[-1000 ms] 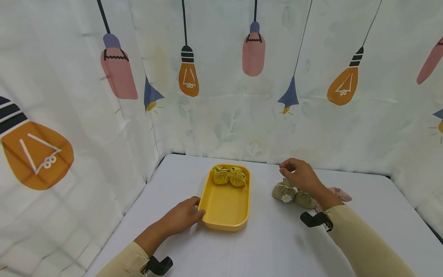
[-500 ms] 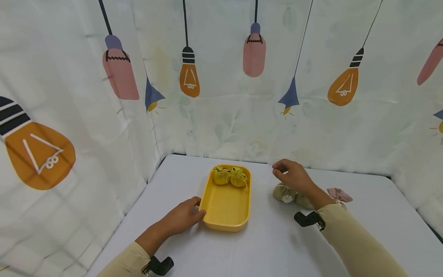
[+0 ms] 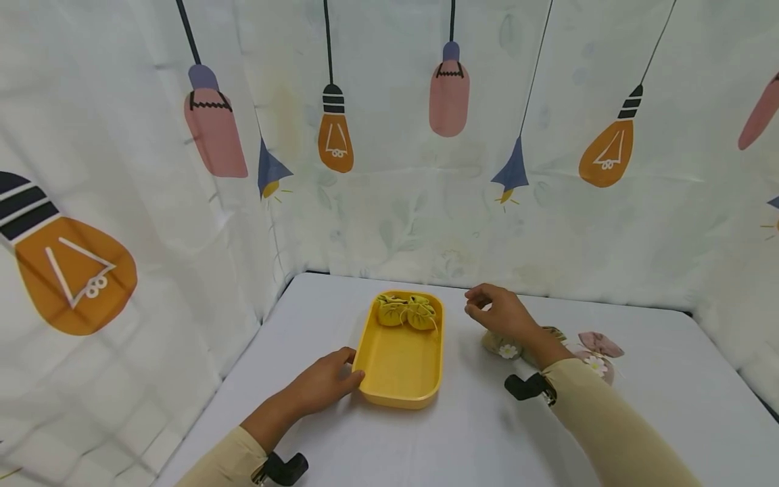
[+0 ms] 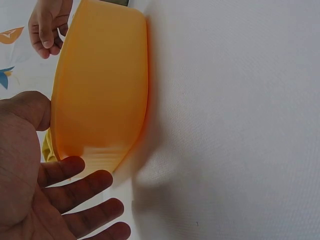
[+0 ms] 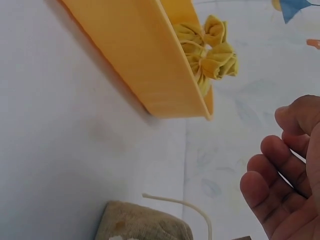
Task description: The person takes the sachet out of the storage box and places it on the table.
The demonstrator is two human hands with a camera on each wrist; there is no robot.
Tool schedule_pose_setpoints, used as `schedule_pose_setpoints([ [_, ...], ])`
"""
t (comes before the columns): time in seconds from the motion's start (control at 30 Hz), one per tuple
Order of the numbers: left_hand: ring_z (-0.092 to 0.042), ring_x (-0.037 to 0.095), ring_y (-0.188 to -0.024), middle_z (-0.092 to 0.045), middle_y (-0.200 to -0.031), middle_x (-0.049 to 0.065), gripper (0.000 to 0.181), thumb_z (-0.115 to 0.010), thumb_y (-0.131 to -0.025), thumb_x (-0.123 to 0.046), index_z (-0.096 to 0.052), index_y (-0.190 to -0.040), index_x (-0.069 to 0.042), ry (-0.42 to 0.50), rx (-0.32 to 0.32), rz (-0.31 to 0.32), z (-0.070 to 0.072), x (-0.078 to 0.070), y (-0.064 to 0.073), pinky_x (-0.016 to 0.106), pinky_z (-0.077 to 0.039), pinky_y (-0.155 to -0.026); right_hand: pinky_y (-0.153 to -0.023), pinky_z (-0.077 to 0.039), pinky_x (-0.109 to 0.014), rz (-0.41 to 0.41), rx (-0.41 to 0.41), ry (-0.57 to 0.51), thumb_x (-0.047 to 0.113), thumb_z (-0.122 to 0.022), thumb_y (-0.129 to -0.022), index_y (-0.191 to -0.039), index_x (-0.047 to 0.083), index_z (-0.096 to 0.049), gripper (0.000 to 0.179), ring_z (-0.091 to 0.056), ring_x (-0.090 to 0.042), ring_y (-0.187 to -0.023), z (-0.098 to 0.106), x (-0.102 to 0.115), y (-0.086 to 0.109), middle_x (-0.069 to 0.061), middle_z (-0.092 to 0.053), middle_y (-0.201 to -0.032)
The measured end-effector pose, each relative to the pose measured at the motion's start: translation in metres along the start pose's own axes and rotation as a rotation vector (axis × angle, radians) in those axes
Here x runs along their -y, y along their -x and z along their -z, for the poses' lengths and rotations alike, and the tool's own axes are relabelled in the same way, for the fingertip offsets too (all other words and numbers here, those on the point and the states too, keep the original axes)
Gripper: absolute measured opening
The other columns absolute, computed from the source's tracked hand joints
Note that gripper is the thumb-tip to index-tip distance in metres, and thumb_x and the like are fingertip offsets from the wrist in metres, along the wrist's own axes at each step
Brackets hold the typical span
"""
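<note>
With 12 o'clock at the far edge, the yellow plastic tray (image 3: pixel 398 368) sits flat on the white table (image 3: pixel 462 419), its long sides running roughly 12 to 6. The left hand (image 3: pixel 325 383) is at its 8 o'clock side: the thumb meets the rim and the other fingers reach along the outer wall, straight and spread rather than wrapped round it. Such light contact seems meant to steady the tray, and keeping outside the wall leaves the tray's mouth unblocked.

Inside, a pair of yellow drawstring pouches (image 3: pixel 420 315) sit side by side at the 12 o'clock end, touching; that end wall probably helps keep them together, and the floor towards 6 o'clock is bare.

The right hand (image 3: pixel 500 312) hangs above the table at 2 o'clock from the tray, apart from its rim. Its fingers are loosely bent with nothing between them, so it is released.

Beneath it, at 3 o'clock from the tray, rests a khaki pouch with a daisy (image 3: pixel 495 343); another khaki pouch (image 3: pixel 555 333) is mostly hidden by the right wrist. A pink pouch (image 3: pixel 598 358) lies farther out at 3 o'clock, past that wrist. Their grouping there puts them within the right arm's easy reach, it appears.
</note>
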State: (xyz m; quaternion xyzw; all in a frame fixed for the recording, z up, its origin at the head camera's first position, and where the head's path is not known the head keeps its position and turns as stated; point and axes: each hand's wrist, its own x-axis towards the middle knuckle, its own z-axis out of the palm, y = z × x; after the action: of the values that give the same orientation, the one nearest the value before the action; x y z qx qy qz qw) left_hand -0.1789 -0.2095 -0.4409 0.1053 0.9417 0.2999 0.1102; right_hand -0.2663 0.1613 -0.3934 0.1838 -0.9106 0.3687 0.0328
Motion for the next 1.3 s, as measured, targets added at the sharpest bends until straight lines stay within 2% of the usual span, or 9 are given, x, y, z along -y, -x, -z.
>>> schedule_pose_setpoints([
  [0.3,-0.058,0.023,-0.118,-0.063,-0.13,0.001,0.041,-0.066,-0.099,-0.043,-0.06,-0.129,-0.015,-0.005,0.001,-0.007,0.001,-0.001,0.002,0.056,-0.045,-0.103,-0.085,-0.056,-0.043,-0.027,0.015,0.029,0.024,-0.072,-0.098,-0.12,0.01,-0.068,0.027,-0.066,-0.02,-0.099,-0.015,0.003,-0.009,0.001,-0.07,-0.104],
  [0.73,-0.058,0.022,-0.118,-0.063,-0.131,0.001,0.041,-0.067,-0.099,-0.043,-0.06,-0.129,-0.015,-0.004,-0.007,-0.003,0.0,-0.002,0.003,0.056,-0.045,-0.103,-0.084,-0.056,-0.041,-0.071,0.057,0.044,0.024,-0.074,-0.096,-0.12,0.008,-0.069,0.029,-0.064,-0.021,-0.099,-0.036,0.004,-0.02,0.0,-0.068,-0.104],
  [0.93,-0.058,0.022,-0.117,-0.063,-0.131,0.002,0.041,-0.067,-0.099,-0.041,-0.06,-0.13,-0.014,0.001,-0.007,-0.004,0.001,-0.002,0.004,0.056,-0.045,-0.104,-0.082,-0.056,-0.038,-0.114,0.071,0.017,0.026,-0.075,-0.095,-0.118,0.014,-0.07,0.026,-0.062,-0.019,-0.099,-0.045,0.005,-0.024,0.003,-0.067,-0.103],
  [1.3,-0.058,0.021,-0.116,-0.063,-0.13,0.002,0.042,-0.066,-0.1,-0.041,-0.059,-0.131,-0.014,0.001,-0.004,0.002,0.0,-0.003,0.003,0.056,-0.045,-0.103,-0.077,-0.056,-0.035,-0.088,0.071,0.057,0.028,-0.079,-0.092,-0.115,0.013,-0.071,0.029,-0.062,-0.018,-0.095,-0.059,0.006,-0.031,0.003,-0.068,-0.102],
])
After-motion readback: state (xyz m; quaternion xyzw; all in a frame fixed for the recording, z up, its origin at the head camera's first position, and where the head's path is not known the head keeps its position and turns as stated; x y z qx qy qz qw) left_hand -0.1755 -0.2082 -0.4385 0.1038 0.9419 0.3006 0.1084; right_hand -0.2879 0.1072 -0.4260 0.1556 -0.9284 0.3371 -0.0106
